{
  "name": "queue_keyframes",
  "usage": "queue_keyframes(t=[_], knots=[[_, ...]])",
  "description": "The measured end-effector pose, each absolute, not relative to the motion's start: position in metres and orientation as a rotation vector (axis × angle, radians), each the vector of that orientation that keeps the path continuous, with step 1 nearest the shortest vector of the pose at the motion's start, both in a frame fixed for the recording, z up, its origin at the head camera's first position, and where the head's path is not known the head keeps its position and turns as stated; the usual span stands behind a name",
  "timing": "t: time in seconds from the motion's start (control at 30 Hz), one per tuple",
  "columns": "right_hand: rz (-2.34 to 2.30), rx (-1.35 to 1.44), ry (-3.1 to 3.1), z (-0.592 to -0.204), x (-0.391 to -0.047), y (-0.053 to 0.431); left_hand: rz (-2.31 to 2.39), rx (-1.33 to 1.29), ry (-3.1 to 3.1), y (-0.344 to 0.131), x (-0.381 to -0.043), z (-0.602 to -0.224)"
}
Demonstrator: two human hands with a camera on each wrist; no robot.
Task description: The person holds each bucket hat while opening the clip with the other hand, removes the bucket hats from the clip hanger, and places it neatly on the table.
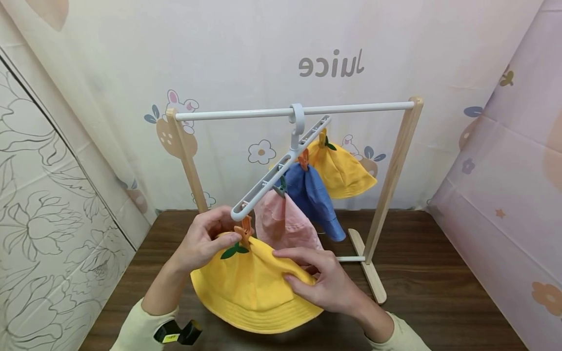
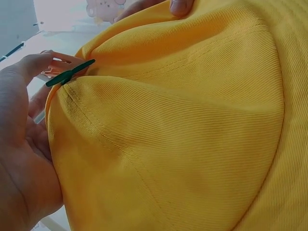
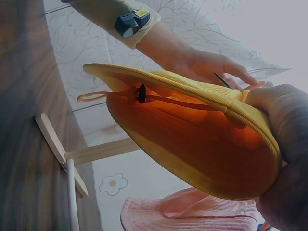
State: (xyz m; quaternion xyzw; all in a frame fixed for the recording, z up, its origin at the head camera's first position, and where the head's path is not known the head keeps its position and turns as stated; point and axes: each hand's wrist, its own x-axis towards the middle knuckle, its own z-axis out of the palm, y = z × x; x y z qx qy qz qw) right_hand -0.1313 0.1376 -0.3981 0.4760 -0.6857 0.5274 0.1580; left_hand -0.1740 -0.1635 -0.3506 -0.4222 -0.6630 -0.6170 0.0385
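A yellow bucket hat (image 1: 252,287) with a green leaf tab (image 2: 70,73) hangs at the near end of a white hanger (image 1: 297,122). My left hand (image 1: 205,239) pinches an orange clothespin (image 1: 245,233) at the gathered top of this hat. At the hat's right side, my right hand (image 1: 322,280) grips the fabric between thumb and fingers. From below, the right wrist view shows the hat's inside and a cord with a black stopper (image 3: 142,94). Behind it on the hanger are a pink hat (image 1: 285,224), a blue hat (image 1: 313,195) and another yellow hat (image 1: 344,170), each clipped.
The hanger hooks over the white rod (image 1: 237,115) of a small wooden rack, whose right post (image 1: 392,180) and foot (image 1: 369,273) stand on the dark wooden table (image 1: 439,292). Printed curtains (image 1: 219,53) enclose the back and sides.
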Motion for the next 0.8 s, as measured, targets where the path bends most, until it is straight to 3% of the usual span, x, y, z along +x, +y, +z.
queue_keyframes(t=[0.8], knots=[[1.541, 1.355, -1.968, -0.3981, -0.1321, 0.1356, -1.864, -1.333, -1.932, -0.1619, -0.1756, -0.3503]])
